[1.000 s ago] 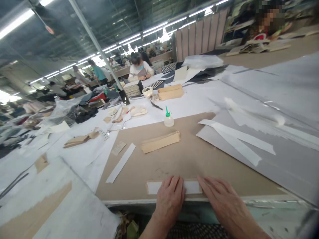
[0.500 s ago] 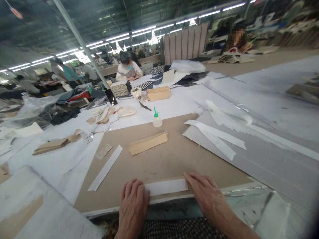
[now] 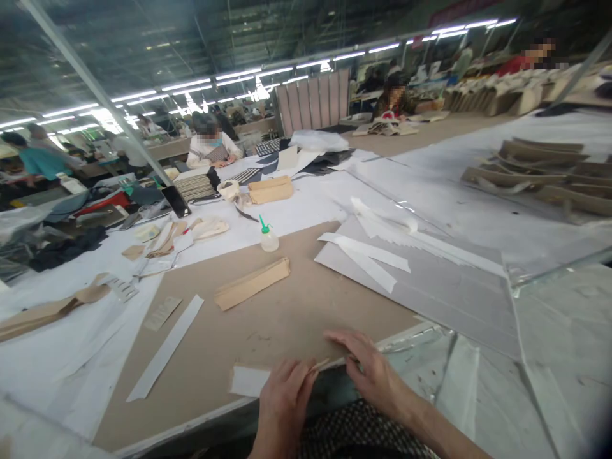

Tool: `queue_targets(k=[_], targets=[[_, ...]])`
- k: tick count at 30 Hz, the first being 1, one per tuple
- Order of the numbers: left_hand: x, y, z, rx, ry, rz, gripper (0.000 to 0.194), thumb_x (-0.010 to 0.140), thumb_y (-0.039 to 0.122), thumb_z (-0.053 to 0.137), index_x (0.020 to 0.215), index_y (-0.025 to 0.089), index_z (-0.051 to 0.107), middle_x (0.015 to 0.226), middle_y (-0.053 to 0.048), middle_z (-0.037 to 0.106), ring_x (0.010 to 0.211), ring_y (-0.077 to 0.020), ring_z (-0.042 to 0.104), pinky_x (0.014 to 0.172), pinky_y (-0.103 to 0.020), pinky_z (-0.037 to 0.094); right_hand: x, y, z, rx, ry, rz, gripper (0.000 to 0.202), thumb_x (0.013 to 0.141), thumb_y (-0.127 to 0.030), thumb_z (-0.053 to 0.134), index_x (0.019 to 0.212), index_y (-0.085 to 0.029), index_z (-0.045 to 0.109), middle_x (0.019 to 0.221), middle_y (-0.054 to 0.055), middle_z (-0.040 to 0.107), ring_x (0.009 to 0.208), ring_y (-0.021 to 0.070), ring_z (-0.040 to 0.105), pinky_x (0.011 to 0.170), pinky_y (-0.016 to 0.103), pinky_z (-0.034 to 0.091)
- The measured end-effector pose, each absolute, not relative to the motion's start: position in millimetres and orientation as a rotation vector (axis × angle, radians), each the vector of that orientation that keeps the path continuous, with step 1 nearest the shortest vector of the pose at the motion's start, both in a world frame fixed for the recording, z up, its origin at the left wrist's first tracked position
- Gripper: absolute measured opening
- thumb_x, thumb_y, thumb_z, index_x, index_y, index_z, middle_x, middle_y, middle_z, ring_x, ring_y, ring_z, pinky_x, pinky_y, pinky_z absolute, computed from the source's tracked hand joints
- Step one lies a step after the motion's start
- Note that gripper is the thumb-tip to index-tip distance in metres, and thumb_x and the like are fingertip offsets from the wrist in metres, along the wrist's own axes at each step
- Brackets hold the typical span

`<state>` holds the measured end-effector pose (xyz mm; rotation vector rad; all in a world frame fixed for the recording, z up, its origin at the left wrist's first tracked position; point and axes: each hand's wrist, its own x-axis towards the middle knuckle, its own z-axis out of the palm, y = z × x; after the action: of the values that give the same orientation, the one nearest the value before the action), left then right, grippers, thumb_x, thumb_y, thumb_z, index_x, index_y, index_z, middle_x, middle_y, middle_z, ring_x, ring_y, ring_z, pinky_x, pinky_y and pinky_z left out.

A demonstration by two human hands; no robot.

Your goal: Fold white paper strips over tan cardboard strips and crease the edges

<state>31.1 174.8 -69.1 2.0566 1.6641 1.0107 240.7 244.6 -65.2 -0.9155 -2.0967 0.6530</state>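
A white strip (image 3: 248, 381) with a thin tan edge lies along the front edge of the tan board (image 3: 306, 306). My left hand (image 3: 287, 395) covers its middle and right part, fingers bent and close together on it. A sliver of tan material (image 3: 321, 364) sticks out just right of those fingers. My right hand (image 3: 368, 366) hovers by that end, fingers and thumb apart, with nothing visible in it. Farther back on the board are a stack of tan strips (image 3: 253, 284), another white strip (image 3: 167, 347) and a clear template (image 3: 162, 313).
A bottle with a green nozzle (image 3: 268, 237) stands at the board's back edge. White strips (image 3: 368, 255) lie on a grey sheet (image 3: 430, 290) to the right. Brown pieces (image 3: 535, 175) are piled at the far right. A co-worker (image 3: 213, 143) sits across the table.
The view has swung right. My left hand has slid rightward along the white strip, covering its right part. My right hand has come off the strip's right end, and its fingers have spread.
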Motion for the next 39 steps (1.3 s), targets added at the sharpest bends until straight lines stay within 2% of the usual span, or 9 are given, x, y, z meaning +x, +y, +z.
queue_targets(k=[4, 8, 12, 15, 19, 22, 25, 28, 39], targets=[[44.2, 170.4, -38.8, 1.290, 1.624, 1.219, 0.029, 0.092, 0.046, 0.064, 0.096, 0.018, 0.073, 0.080, -0.002, 0.070, 0.074, -0.0146, 0.062, 0.068, -0.022, 0.049, 238.7, 234.9, -33.8, -0.984, -1.888, 1.122, 0.034, 0.096, -0.027, 0.056, 0.129, -0.027, 0.063, 0.127, 0.005, 0.067, 0.115, 0.0236, 0.064, 0.098, 0.040, 0.055], [64.0, 167.1, -23.2, 0.890, 1.374, 1.401, 0.048, 0.077, 0.057, 0.077, 0.097, 0.015, 0.071, 0.081, -0.005, 0.072, 0.071, -0.0159, 0.063, 0.066, -0.024, 0.050, 225.6, 226.9, -3.9, -0.855, -1.696, 1.224, 0.022, 0.097, -0.041, 0.062, 0.110, -0.025, 0.070, 0.113, 0.005, 0.071, 0.108, 0.0225, 0.066, 0.095, 0.033, 0.054], [67.6, 158.8, -21.7, 0.899, 1.339, 1.441, 0.046, 0.077, 0.057, 0.077, 0.094, 0.015, 0.068, 0.073, -0.003, 0.068, 0.063, -0.0131, 0.059, 0.060, -0.022, 0.049, 213.8, 224.5, 11.1, -0.741, -1.688, 1.129, 0.021, 0.100, -0.039, 0.060, 0.091, -0.022, 0.069, 0.095, 0.003, 0.071, 0.090, 0.0182, 0.068, 0.083, 0.026, 0.054], [56.8, 152.2, -14.9, 1.161, 1.460, 1.581, 0.039, 0.082, 0.052, 0.074, 0.100, 0.018, 0.068, 0.087, -0.005, 0.071, 0.075, -0.0161, 0.065, 0.071, -0.026, 0.054, 212.3, 224.5, 17.1, -0.686, -1.829, 0.969, 0.022, 0.104, -0.034, 0.054, 0.090, -0.022, 0.067, 0.087, 0.001, 0.069, 0.083, 0.0165, 0.065, 0.077, 0.025, 0.051], [40.4, 147.5, 6.0, 1.792, 1.644, 1.741, 0.018, 0.091, 0.030, 0.068, 0.108, 0.025, 0.070, 0.104, -0.005, 0.069, 0.090, -0.0171, 0.067, 0.079, -0.027, 0.056, 212.6, 224.7, 24.0, -0.561, -2.012, 0.627, 0.019, 0.106, -0.022, 0.048, 0.093, -0.021, 0.061, 0.082, -0.001, 0.066, 0.077, 0.0146, 0.061, 0.092, 0.033, 0.044], [34.4, 146.8, 20.3, 2.104, 1.706, 1.681, 0.026, 0.092, 0.018, 0.064, 0.116, 0.027, 0.068, 0.107, -0.006, 0.066, 0.091, -0.0162, 0.067, 0.075, -0.025, 0.057, 210.8, 222.9, 29.5, -0.539, -2.102, 0.443, 0.018, 0.106, -0.018, 0.046, 0.095, -0.021, 0.060, 0.082, -0.002, 0.066, 0.076, 0.0140, 0.060, 0.102, 0.037, 0.036], [31.0, 147.0, 28.4, 2.254, 1.651, 1.579, 0.029, 0.094, 0.015, 0.062, 0.120, 0.027, 0.066, 0.105, -0.006, 0.064, 0.093, -0.0167, 0.064, 0.077, -0.028, 0.057, 208.3, 219.8, 33.3, -0.530, -2.155, 0.308, 0.017, 0.106, -0.017, 0.046, 0.097, -0.021, 0.060, 0.081, -0.002, 0.066, 0.075, 0.0140, 0.060, 0.104, 0.038, 0.033], [27.9, 146.0, 31.3, 2.269, 1.609, 1.524, 0.023, 0.093, 0.013, 0.062, 0.111, 0.026, 0.068, 0.099, -0.006, 0.064, 0.090, -0.0164, 0.062, 0.076, -0.028, 0.056, 206.4, 217.2, 34.3, -0.506, -2.190, 0.244, 0.020, 0.107, -0.015, 0.044, 0.097, -0.020, 0.060, 0.083, -0.001, 0.066, 0.078, 0.0144, 0.060, 0.106, 0.039, 0.031], [31.8, 139.8, 17.3, 2.071, 1.667, 1.692, 0.015, 0.090, 0.012, 0.063, 0.098, 0.023, 0.071, 0.090, -0.003, 0.064, 0.080, -0.0144, 0.062, 0.073, -0.024, 0.052, 199.8, 215.1, 28.9, -0.504, -2.230, 0.281, 0.021, 0.106, -0.013, 0.043, 0.097, -0.020, 0.060, 0.085, -0.001, 0.065, 0.079, 0.0145, 0.058, 0.110, 0.041, 0.028]])
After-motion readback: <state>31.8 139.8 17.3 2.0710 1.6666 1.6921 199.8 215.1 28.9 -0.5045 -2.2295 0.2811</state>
